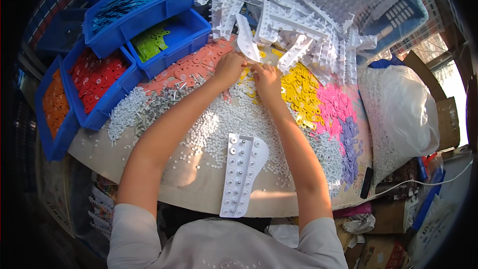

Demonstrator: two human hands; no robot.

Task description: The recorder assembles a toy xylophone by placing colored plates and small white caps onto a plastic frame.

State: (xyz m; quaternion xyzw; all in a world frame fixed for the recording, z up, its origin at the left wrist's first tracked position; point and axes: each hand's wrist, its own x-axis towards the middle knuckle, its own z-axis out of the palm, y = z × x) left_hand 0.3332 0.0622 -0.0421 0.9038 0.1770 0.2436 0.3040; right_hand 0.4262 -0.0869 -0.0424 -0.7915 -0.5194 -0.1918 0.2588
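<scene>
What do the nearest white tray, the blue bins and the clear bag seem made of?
Tray: probably moulded plastic, smooth; crisp edges, even rings. Bins: likely rigid plastic, slightly glossy; smooth walls catch light. Bag: apparently thin plastic film; crinkled, shiny, see-through.

Smooth white plastic panel (246, 39), glossy plastic bins (147, 19), shiny metal pins (174, 91), matt cloth shirt (224, 246), crinkled plastic bag (413, 114)

From the person's head, the left of two side-by-side fisheye cameras looks steeply down and forward over the grey shirt (224, 249) and table (191, 192), near enough that the left hand (231, 69) and right hand (269, 80) sit just above centre.
</scene>
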